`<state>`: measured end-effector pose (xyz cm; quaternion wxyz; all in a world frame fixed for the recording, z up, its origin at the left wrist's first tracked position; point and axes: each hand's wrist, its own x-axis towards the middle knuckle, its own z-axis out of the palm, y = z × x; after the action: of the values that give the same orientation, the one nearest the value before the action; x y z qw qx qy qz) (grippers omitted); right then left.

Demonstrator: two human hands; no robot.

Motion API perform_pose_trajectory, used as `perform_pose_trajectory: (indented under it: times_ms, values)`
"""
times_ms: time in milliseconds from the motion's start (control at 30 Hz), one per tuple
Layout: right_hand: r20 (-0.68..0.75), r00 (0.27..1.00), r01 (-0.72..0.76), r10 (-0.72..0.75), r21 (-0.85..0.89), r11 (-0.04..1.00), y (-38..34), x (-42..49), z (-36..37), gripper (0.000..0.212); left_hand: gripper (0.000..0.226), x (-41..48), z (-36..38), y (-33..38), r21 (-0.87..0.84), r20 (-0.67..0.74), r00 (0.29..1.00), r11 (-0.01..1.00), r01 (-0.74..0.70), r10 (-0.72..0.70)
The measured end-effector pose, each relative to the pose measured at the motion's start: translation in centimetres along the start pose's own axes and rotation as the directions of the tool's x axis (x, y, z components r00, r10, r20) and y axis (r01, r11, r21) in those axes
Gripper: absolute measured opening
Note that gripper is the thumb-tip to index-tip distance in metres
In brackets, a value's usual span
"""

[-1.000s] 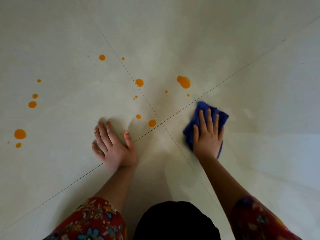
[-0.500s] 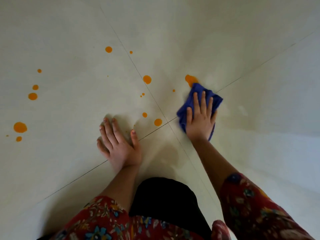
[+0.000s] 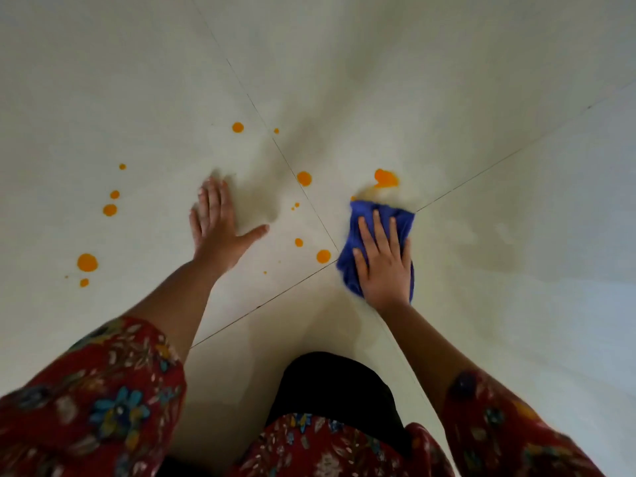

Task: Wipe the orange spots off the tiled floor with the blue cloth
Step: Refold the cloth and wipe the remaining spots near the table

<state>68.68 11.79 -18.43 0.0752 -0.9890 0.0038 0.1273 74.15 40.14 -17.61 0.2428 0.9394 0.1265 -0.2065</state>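
- we see the right hand (image 3: 382, 266) pressed flat on the blue cloth (image 3: 378, 222), fingers spread over it and pinning it to the tiled floor (image 3: 516, 235); nothing pinched or lifted
- left hand (image 3: 220, 232) lies palm-down on the bare tile, fingers together, thumb splayed out, holding nothing; it looks like a brace
- cloth sits just right of where the grout lines cross, bunched under the palm, its far edge just short of the biggest orange blob (image 3: 386, 178)
- that blob looks smeared at its near edge, with a faint orange trace by the cloth's far corner; we judge it partly wiped, not gone
- tiles right of the cloth show dull streaks and no orange; we judge that side either wiped or never spotted, can't tell which
- left to do: most of it. Round spot (image 3: 304, 178) by the grout line, two spots (image 3: 323, 256) just left of the cloth, small specks between the hands, a far pair beyond the left hand, and the cluster (image 3: 87, 262) well out to the left
- progress: early, one blob half-done, roughly a dozen untouched
- in the way: the left hand sits between the cloth and the left cluster, so it needs to shift
- floral sleeves (image 3: 103, 401) and a dark garment below, both clear of the spots
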Motion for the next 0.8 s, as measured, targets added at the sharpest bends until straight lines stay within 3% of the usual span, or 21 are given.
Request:
perform_pose_trajectory:
  times_ms: [67, 167, 267, 333, 400, 467, 533, 567, 633, 700, 733, 800]
  values:
    - [0.021, 0.999, -0.034, 0.034, -0.012, 0.999, 1.8, -1.7, 0.2, 0.057, 0.123, 0.3, 0.5, 0.0, 0.057, 0.049, 0.999, 0.998, 0.020, -0.023]
    - [-0.022, 0.948, -0.317, 0.319, 0.071, 0.946, 3.5, 1.6, -0.5, 0.054, 0.129, 0.3, 1.0, -0.5, 0.073, 0.033, 0.999, 0.997, 0.005, -0.008]
    - [-0.060, 0.902, -0.417, 0.429, 0.148, 0.897, 2.2, 8.2, -1.7, 0.055, 0.129, 0.4, 1.1, -0.7, 0.085, 0.008, 1.000, 0.996, -0.003, 0.002]
    - [-0.070, 0.937, -0.333, 0.343, 0.126, 0.935, 0.1, 11.1, -2.0, 0.054, 0.128, 0.3, 1.3, -0.7, 0.091, -0.003, 1.000, 0.996, -0.007, 0.007]
    - [-0.084, 0.989, -0.115, 0.119, 0.059, 0.992, -1.6, 11.0, -1.7, 0.054, 0.128, 0.4, 1.4, -0.6, 0.094, -0.010, 1.000, 0.996, -0.001, 0.001]
    - [-0.061, 0.984, 0.168, -0.169, -0.023, 0.985, -1.8, 7.4, -0.9, 0.053, 0.128, 0.3, 1.4, -0.7, 0.098, -0.014, 1.000, 0.995, 0.005, -0.004]
    - [-0.024, 0.960, 0.277, -0.279, -0.067, 0.959, 0.2, 3.5, -0.2, 0.053, 0.128, 0.4, 1.4, -0.7, 0.095, -0.012, 1.000, 0.995, 0.007, -0.006]
    - [-0.026, 0.975, 0.220, -0.222, -0.068, 0.973, 1.6, 2.7, -0.3, 0.053, 0.128, 0.3, 1.4, -0.7, 0.093, -0.014, 1.000, 0.996, 0.004, -0.003]
    - [-0.066, 0.997, -0.030, 0.028, -0.024, 0.999, 3.4, 4.3, -0.8, 0.053, 0.128, 0.3, 1.5, -0.7, 0.089, -0.023, 1.000, 0.996, 0.007, -0.005]
    - [-0.114, 0.964, -0.236, 0.240, 0.042, 0.971, 2.9, 8.3, -1.6, 0.052, 0.129, 0.2, 1.5, -0.7, 0.087, -0.022, 1.000, 0.996, 0.013, -0.011]
    - [-0.126, 0.951, -0.274, 0.281, 0.073, 0.959, 2.0, 10.6, -1.9, 0.052, 0.130, 0.2, 1.5, -0.7, 0.086, -0.018, 1.000, 0.996, 0.013, -0.012]
    - [-0.122, 0.966, -0.221, 0.230, 0.077, 0.972, -0.9, 13.9, -2.3, 0.053, 0.131, 0.2, 1.4, -0.7, 0.087, -0.012, 1.000, 0.996, 0.013, -0.012]
